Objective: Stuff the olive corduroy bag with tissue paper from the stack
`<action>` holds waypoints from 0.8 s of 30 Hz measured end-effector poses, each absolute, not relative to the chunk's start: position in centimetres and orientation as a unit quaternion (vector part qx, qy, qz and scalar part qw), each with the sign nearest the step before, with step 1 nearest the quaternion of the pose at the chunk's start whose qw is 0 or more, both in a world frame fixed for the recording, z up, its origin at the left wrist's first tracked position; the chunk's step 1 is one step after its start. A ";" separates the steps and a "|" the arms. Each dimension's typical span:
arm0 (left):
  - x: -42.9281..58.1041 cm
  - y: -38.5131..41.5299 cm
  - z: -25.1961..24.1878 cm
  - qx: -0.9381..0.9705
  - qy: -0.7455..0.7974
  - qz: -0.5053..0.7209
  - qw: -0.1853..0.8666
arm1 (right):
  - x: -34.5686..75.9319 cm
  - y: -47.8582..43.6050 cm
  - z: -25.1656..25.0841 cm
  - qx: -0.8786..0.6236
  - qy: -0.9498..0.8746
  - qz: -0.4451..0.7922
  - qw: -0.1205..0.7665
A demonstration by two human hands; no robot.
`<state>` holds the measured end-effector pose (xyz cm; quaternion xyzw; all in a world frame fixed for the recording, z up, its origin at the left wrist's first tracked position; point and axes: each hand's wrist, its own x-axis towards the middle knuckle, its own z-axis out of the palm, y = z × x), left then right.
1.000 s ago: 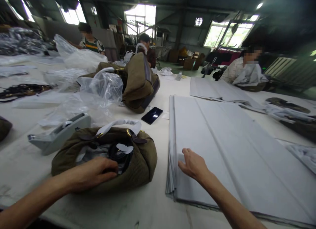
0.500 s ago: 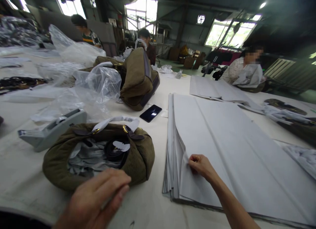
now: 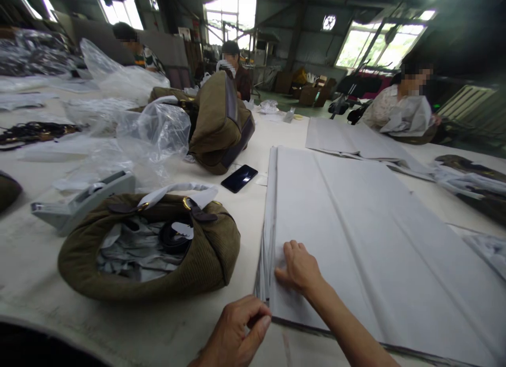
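R hand (image 3: 298,267) lies palm-down on the paper stack (image 3: 356,235), near its front-left corner, fingers loosely spread and touching the top sheet, nothing pinched. L hand (image 3: 233,332) sits just in front of that corner, over the table (image 3: 253,145), thumb and forefinger pressed together; can't tell if a sheet edge is between them. Olive bag (image 3: 158,251) lies left of the stack, mouth open w/ crumpled paper and a strap inside. Phone (image 3: 239,178) lies beyond the bag, beside the stack's left edge.

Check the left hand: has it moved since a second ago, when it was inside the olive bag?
Yes. The left hand has left the olive bag and moved right, to the near corner of the paper stack, beside the right hand.
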<state>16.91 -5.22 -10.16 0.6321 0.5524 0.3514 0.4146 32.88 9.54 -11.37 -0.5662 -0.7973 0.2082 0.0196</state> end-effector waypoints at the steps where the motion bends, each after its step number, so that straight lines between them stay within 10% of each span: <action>1: 17.0 -5.6 -10.5 0.625 0.557 0.346 0.423 | 32.6 9.7 -11.4 -0.558 -0.807 0.194 -0.004; 14: 14.6 -7.8 -14.4 0.484 0.612 0.369 0.505 | 36.9 12.9 -12.7 -0.569 -0.621 0.535 0.073; 24: 14.2 -8.4 -15.4 0.466 0.600 0.365 0.538 | 36.6 13.5 -11.8 -0.573 -0.617 0.539 0.039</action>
